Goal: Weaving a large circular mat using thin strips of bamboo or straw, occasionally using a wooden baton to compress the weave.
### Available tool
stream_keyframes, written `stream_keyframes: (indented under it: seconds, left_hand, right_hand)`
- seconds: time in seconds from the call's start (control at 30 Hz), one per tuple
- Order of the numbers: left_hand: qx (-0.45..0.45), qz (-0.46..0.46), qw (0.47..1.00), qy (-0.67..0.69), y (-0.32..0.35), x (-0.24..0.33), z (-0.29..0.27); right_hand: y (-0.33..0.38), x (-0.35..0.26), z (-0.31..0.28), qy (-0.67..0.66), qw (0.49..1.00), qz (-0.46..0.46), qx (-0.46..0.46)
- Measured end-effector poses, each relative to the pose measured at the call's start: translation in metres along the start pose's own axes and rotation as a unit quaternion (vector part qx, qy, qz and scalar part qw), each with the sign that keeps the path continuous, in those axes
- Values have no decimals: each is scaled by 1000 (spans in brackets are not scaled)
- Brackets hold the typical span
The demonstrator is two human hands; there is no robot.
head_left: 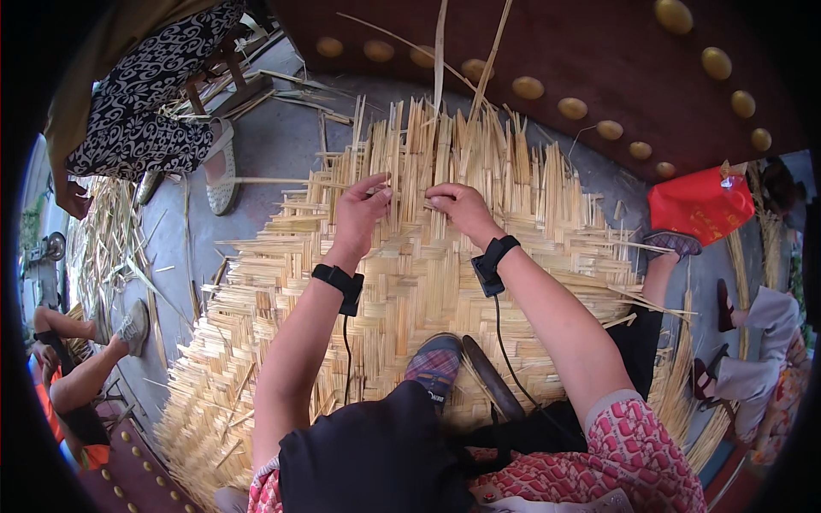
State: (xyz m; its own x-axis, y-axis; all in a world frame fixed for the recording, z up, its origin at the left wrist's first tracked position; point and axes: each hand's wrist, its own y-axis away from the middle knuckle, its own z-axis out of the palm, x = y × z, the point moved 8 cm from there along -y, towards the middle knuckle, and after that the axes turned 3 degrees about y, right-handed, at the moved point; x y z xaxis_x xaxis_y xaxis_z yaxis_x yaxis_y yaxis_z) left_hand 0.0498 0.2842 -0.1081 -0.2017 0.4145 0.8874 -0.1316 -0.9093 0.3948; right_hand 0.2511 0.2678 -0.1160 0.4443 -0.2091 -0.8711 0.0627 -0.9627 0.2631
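Note:
A large mat (410, 291) woven from flat, pale reed strips spreads over the ground beneath me. Loose strip ends stick up along its far edge. My left hand (363, 212) is closed there, thumb and fingers pinched on a reed strip (393, 162). Just to its right, my right hand (464, 210) pinches another strip at the weave, its thumb and forefinger together. Fingers hide the exact spots they grip. Two long strips (440, 60) rise from the edge beyond my right hand. Both wrists wear black bands with small boxes and cables.
My shoe (434, 366) rests on the mat beside a long dark curved tool (493, 376). A dark red studded panel (547, 51) stands beyond. A red bag (701, 207) lies at the right. Other people stand or sit around, with loose reeds (111, 231) at the left.

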Motion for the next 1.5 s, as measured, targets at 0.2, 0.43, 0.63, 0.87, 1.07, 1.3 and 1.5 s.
stream_keyframes:
  seconds: [0.2, 0.43, 0.63, 0.87, 1.07, 1.3, 1.5]
  left_hand:
    - [82, 28, 996, 22, 26, 3, -26]
    - [-4, 53, 982, 183, 9, 61, -68]
    - [-98, -98, 950, -280, -54, 82, -54]
    - [-89, -79, 983, -141, -38, 67, -26]
    - [-129, -79, 938, -312, -62, 65, -33]
    - [-67, -96, 984, -136, -54, 38, -61]
    - [-159, -89, 981, -67, -42, 35, -55]
  right_hand:
    - [10, 5, -3, -203, 973, 104, 19]
    - [12, -113, 27, 160, 963, -218, -12]
    - [-18, -98, 82, 120, 964, -199, -127]
    - [19, -120, 59, 149, 929, -313, -130]
    - [15, -103, 56, 85, 956, -257, -110]
    - [-9, -80, 55, 7, 998, -64, 19]
    - [-26, -83, 67, 125, 985, -115, -15]
